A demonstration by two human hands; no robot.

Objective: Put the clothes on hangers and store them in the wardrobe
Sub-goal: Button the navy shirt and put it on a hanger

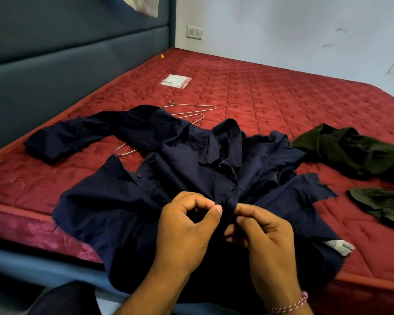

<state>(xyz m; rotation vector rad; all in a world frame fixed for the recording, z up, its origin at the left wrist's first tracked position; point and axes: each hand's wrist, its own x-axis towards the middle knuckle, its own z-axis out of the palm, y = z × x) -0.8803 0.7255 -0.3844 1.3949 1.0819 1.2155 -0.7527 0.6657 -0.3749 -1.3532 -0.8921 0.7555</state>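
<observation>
A navy blue shirt (128, 201) lies spread over the near edge of the red mattress (282, 105), one sleeve stretched out to the left. My left hand (184, 233) and my right hand (259, 235) both pinch the shirt's front placket between thumb and fingers, close together near the lower middle of the view. Wire hangers (191, 111) lie behind the shirt, partly hidden under it; a hook end (123, 151) sticks out below the sleeve. A dark green garment (359, 155) lies crumpled at the right.
A blue padded headboard (55, 64) runs along the left. A small plastic packet (175, 81) lies further back on the mattress. A wall socket (194, 31) sits on the pale wall behind. A label (339, 245) shows at the shirt's lower right.
</observation>
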